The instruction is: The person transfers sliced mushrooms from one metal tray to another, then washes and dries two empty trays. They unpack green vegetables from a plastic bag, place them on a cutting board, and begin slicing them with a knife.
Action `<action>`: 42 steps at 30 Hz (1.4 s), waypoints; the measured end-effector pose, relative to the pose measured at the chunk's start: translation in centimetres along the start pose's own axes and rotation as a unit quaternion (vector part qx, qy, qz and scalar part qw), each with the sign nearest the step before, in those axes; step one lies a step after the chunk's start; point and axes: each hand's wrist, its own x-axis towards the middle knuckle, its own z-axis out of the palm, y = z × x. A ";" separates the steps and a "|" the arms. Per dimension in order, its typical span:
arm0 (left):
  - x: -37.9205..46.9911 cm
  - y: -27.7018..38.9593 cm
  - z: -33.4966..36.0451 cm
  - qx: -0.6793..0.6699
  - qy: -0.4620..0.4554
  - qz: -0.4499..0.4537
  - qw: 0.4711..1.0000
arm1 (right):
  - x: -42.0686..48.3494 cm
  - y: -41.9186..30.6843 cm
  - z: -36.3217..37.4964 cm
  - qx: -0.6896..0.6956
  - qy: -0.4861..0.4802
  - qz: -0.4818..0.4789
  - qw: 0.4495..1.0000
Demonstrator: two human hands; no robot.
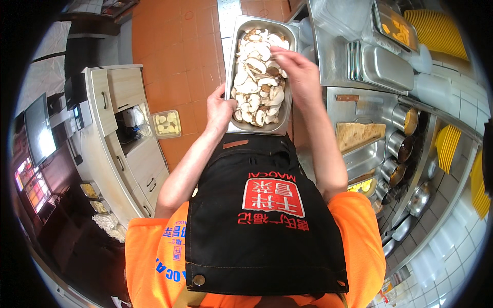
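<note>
My left hand (pixel 222 107) grips the left rim of a deep rectangular stainless steel pan (pixel 229 57), held in front of my apron, with the thumb over the edge. Sliced mushrooms (pixel 254 82) fill much of the pan. Over its upper right part is my right hand (pixel 298 71), fingertips close together at the mushrooms near the rim. The fingers are slightly blurred, and whether they pinch a slice is not clear.
Stacked steel lids (pixel 385 67) lie on the steel counter at right, with a cleaver (pixel 356 98), a wooden cutting board (pixel 358 134) and several pots (pixel 404 119) below. A plastic tub of pale slices (pixel 166 124) stands beside the cabinet (pixel 144 165) at left.
</note>
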 end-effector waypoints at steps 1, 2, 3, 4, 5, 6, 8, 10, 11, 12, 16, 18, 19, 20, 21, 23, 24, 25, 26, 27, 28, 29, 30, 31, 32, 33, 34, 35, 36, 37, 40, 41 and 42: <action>0.0 -0.1 -0.3 -0.017 0.008 0.004 1.000 | -0.2 -0.8 -1.6 0.068 -0.024 -0.009 0.997; 0.0 -0.2 -0.7 -0.011 0.013 -0.003 1.000 | -0.5 -1.2 -3.6 0.009 0.037 0.019 0.999; 0.0 -0.2 -1.1 -0.012 0.013 0.002 1.000 | -0.8 -1.0 -5.4 -0.041 0.074 0.031 0.996; 0.1 -0.3 -1.4 -0.012 0.030 -0.005 0.999 | -0.8 0.0 -7.1 -0.036 0.096 0.018 0.995; 0.3 -0.2 -1.8 -0.008 0.030 -0.028 0.999 | -0.3 1.6 -8.6 -0.085 0.112 0.032 0.990; 0.4 -0.1 -2.1 -0.031 0.027 -0.016 0.999 | 0.5 3.7 -9.9 -0.128 0.117 0.037 0.984; 0.7 0.2 -2.6 -0.023 0.032 -0.026 0.999 | 1.9 8.6 -11.9 -0.208 0.110 0.056 0.970; 0.9 0.5 -2.8 -0.020 0.029 -0.012 0.999 | 3.0 12.4 -13.5 -0.402 0.109 0.062 0.907; 0.8 0.7 -2.9 -0.006 0.038 -0.021 0.999 | 3.2 13.5 -14.1 -0.461 0.104 0.082 0.878; 0.7 0.8 -2.8 -0.010 0.036 -0.011 0.999 | 3.1 13.9 -14.4 -0.496 0.080 -0.004 0.865; 0.2 1.2 -2.3 -0.005 0.045 0.000 0.999 | 1.0 9.5 -12.9 -0.478 0.132 -0.025 0.868; 0.2 1.4 -2.0 -0.017 0.049 0.002 0.999 | -0.3 5.6 -10.3 -0.472 0.129 -0.097 0.867; 0.2 1.5 -1.9 -0.014 0.051 0.000 0.999 | -1.2 4.1 -8.7 -0.466 0.119 -0.157 0.862; 0.1 1.6 -1.8 -0.011 0.049 0.000 0.999 | -1.9 3.1 -6.8 -0.483 0.079 -0.193 0.850; 0.2 1.7 -1.7 -0.008 0.046 0.003 0.999 | -2.3 2.5 -5.1 -0.495 0.033 -0.258 0.829; 0.5 1.9 -1.5 -0.002 0.029 0.003 1.000 | -2.6 2.3 -1.9 -0.527 -0.065 -0.297 0.793; 0.5 1.9 -1.4 0.007 0.027 -0.006 1.000 | -2.8 2.4 -1.0 -0.538 -0.101 -0.290 0.785; 0.5 2.0 -1.4 0.001 0.021 -0.001 1.000 | -2.7 2.5 -0.3 -0.553 -0.122 -0.276 0.777; 0.6 2.1 -1.3 -0.001 0.019 -0.001 1.000 | -2.5 2.8 0.1 -0.567 -0.115 -0.260 0.773; 0.6 2.0 -1.2 -0.004 0.012 0.004 1.000 | -2.2 3.0 0.3 -0.587 -0.116 -0.231 0.767; 0.6 2.1 -1.2 0.005 0.007 0.001 1.000 | -1.8 3.2 0.3 -0.576 -0.097 -0.262 0.769; 0.6 2.0 -1.1 -0.003 0.006 -0.001 1.000 | -1.5 3.3 0.0 -0.574 -0.083 -0.274 0.767; 0.7 2.0 -1.1 -0.006 0.007 -0.004 1.000 | -1.1 3.4 -0.1 -0.569 -0.057 -0.287 0.768; 0.7 1.9 -1.1 -0.011 0.007 -0.001 1.000 | -0.7 3.4 -0.3 -0.550 -0.066 -0.288 0.781; 0.7 1.8 -1.1 -0.013 0.010 -0.013 1.000 | -0.5 3.5 -0.5 -0.527 -0.064 -0.283 0.799; 0.7 1.7 -1.0 -0.015 0.014 -0.016 1.000 | -0.3 3.6 -0.7 -0.503 -0.068 -0.284 0.813; 0.8 1.6 -1.1 -0.019 0.013 -0.009 1.000 | -0.4 3.6 -0.9 -0.490 -0.078 -0.269 0.825; 1.0 1.6 -1.1 -0.017 0.016 -0.012 1.000 | -0.3 3.7 -0.9 -0.473 -0.067 -0.252 0.841; 1.0 1.4 -1.1 -0.017 0.015 -0.011 1.000 | -0.5 3.7 -1.0 -0.462 -0.072 -0.237 0.851; 1.1 1.4 -1.1 -0.017 0.014 -0.008 1.000 | -0.6 3.7 -1.1 -0.449 -0.064 -0.217 0.864; 1.3 1.3 -1.2 -0.006 0.009 -0.014 1.000 | -1.5 3.1 -1.4 -0.461 -0.103 -0.205 0.857; 1.2 1.3 -1.2 -0.013 0.007 -0.010 1.000 | -1.9 2.7 -1.6 -0.461 -0.113 -0.204 0.856; 1.2 1.3 -1.2 -0.014 0.007 -0.014 1.000 | -2.4 2.4 -1.6 -0.451 -0.118 -0.202 0.861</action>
